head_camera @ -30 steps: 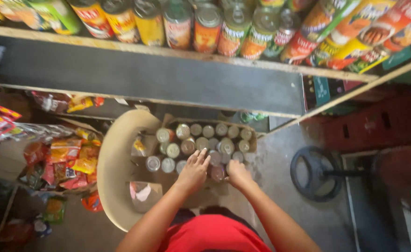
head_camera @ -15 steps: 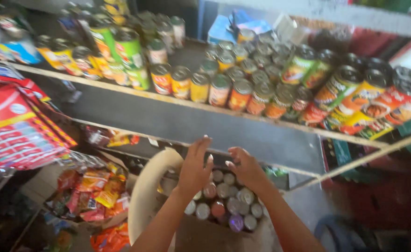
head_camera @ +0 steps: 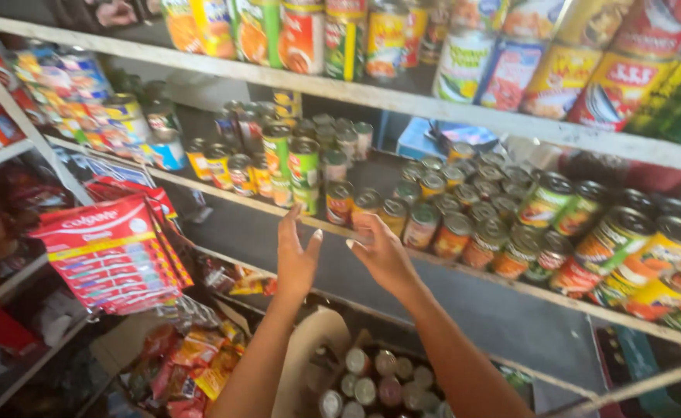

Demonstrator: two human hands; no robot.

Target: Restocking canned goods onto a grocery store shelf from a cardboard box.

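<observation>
Left hand: the left hand (head_camera: 296, 259) is raised in front of the middle shelf, palm turned right, fingers spread and loosely open; nothing is held in it.
Right hand: the right hand (head_camera: 383, 255) is raised just beside the left, palm turned left, fingers half curled and open; no can is seen gripped, though the fingertips lie close to the front cans.
Gap between hands: a narrow space is left between the two palms, and nothing is seen in it.
Nearest cans: a row of small cans (head_camera: 367, 207) is set at the front edge of the middle shelf (head_camera: 224, 197), just beyond the fingertips; whether a fingertip touches one cannot be told.
Red-labelled can: one can (head_camera: 339, 203) with a red label is stood upright just above and between the two hands.
Rest of shelf: more cans with orange and green labels (head_camera: 511, 224) are packed in rows to the right, and taller green cans (head_camera: 290, 159) are stood farther back on the left.
Top shelf: large tins (head_camera: 371, 39) are lined up on the upper shelf, well above the hands.
Below: a box of cans (head_camera: 371, 387) with their lids up is placed near the bottom edge, under the forearms, beside a pale chair back (head_camera: 309, 356).
Left side: red flat cartons (head_camera: 108, 251) are hung at the left, well apart from the hands.
</observation>
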